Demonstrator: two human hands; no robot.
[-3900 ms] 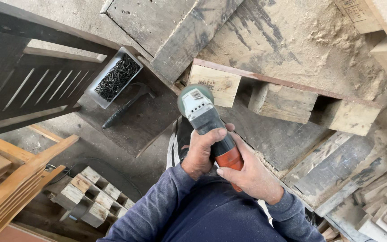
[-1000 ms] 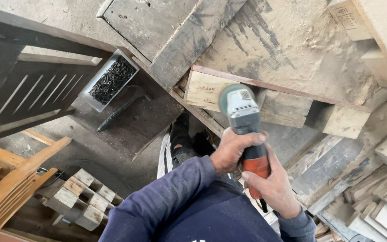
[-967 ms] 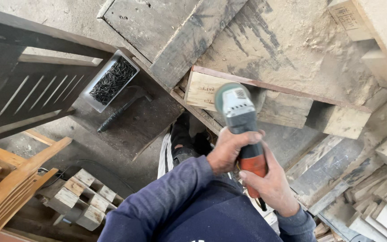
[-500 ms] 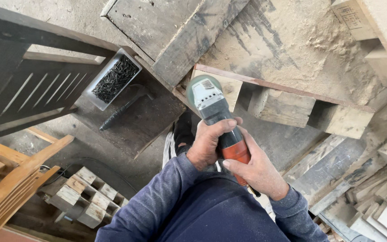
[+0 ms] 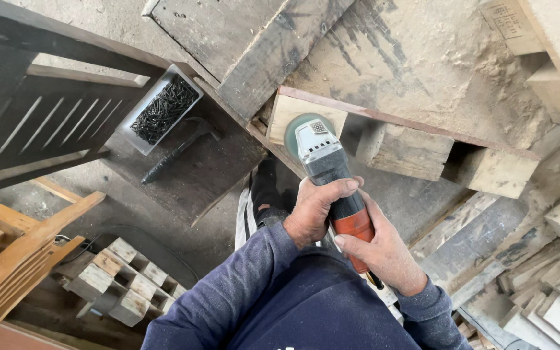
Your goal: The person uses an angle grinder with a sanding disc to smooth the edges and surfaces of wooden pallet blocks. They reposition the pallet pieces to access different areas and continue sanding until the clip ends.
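Observation:
Both my hands grip an angle grinder (image 5: 324, 162) with a grey head and an orange rear handle. My left hand (image 5: 315, 209) wraps the dark body near the front. My right hand (image 5: 384, 253) holds the orange handle behind it. The grinder's disc sits against the leftmost wooden block (image 5: 286, 110) of a sawdust-covered pallet (image 5: 422, 71). My dark blue sleeves fill the bottom of the view.
A grey tray of dark nails (image 5: 162, 108) and a hammer (image 5: 176, 150) lie on a dark board at left. Dark slatted frames stand far left, brown planks lower left, small wood blocks (image 5: 115, 279) below. Loose timber pieces pile up at right.
The grinder swept right along the pallet's edge, then came back left; its head now rests on the leftmost block. Both hands stayed on the tool.

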